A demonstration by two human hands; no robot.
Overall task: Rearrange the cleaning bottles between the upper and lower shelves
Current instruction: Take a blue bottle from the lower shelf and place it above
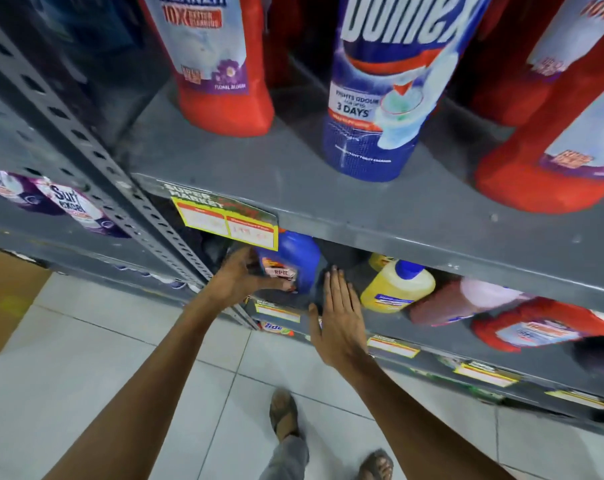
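The blue bottle point(295, 261), bearing a red-and-white label, stands on the lower shelf point(432, 327) beneath the yellow price tag point(229, 220). The left hand point(240, 277) grips its label side. The right hand point(338, 317) is flat with fingers extended, just beside the bottle.

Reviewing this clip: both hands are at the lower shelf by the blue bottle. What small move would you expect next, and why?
Probably the right hand closes in on the blue bottle from its right side. The left hand already wraps the bottle's label side, while the right hand is open and flat just beside it, seemingly not touching. With both hands on it, the bottle could be drawn out from under the upper shelf.
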